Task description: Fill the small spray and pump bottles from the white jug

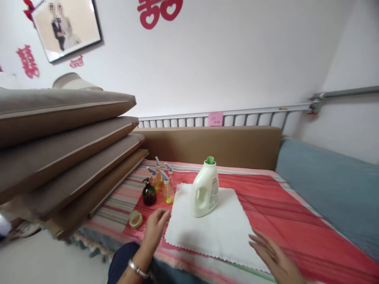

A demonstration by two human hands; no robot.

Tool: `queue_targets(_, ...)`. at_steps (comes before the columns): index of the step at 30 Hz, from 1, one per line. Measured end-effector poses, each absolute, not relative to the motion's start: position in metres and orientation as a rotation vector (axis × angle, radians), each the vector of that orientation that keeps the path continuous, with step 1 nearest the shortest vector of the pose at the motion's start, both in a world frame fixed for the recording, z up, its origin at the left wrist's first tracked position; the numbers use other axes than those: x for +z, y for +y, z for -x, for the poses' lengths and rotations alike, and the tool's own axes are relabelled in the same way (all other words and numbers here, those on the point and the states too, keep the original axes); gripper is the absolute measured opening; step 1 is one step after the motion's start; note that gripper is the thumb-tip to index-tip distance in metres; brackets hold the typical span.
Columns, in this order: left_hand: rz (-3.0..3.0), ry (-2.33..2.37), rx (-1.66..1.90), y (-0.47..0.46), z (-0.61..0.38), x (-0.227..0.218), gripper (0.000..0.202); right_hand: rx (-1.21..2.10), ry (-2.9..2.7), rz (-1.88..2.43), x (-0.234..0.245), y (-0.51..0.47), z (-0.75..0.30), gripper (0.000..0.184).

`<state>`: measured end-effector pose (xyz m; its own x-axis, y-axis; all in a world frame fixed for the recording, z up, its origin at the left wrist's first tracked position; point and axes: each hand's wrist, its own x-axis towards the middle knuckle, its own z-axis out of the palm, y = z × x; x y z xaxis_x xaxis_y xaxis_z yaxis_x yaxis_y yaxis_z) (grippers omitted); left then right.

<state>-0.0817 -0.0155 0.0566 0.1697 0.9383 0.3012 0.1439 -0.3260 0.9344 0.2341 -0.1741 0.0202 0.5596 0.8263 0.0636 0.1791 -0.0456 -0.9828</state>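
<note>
Both released, our left hand and right hand flanked the bottle; white cloth apparently shielded the red sheet beneath.

1. White detergent jug is standing on a white cloth.
2. Left hand is hovering near the cloth's left edge.
3. Right hand is hovering near its right edge.

A bed wears a striped cover with a broad red area. On it a white cloth with a zigzag edge lies flat, and a pale jug with a green top stands upright on the cloth. Just left stand four clear bottles with grey tops, a dark pump bottle and a small round tub.
</note>
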Motion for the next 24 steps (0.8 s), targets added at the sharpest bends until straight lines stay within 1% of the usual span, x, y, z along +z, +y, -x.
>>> queue_targets(5, -1.617, 1.037, 1.209, 0.020, 0.068, 0.106, 0.062, 0.558, -0.893, 1.527, 0.098, -0.131, -0.232, 0.063)
queue_targets(8, -1.515, 0.985, 1.109, 0.054, 0.055, 0.115, 0.071, 0.593, -0.821, 1.587, 0.118, -0.099, -0.234, 0.072)
queue_targets(11, -1.384, 1.016, 1.017, 0.085, 0.040, 0.108, 0.073, 0.690, -0.718, 1.647, 0.115, -0.064, -0.242, 0.077)
queue_targets(16, -1.314, 0.991, 0.925, 0.122, 0.022, 0.082, 0.073, 0.788, -0.577, 1.730, 0.088, -0.020, -0.257, 0.078)
queue_targets(20, -1.274, 0.960, 0.871, 0.142, 0.014, 0.065, 0.074, 0.800, -0.502, 1.726, 0.077, -0.007, -0.263, 0.078)
queue_targets(24, -1.207, 0.934, 0.843, 0.150, 0.011, 0.061, 0.073, 0.799, -0.477, 1.716, 0.081, -0.005, -0.270, 0.079)
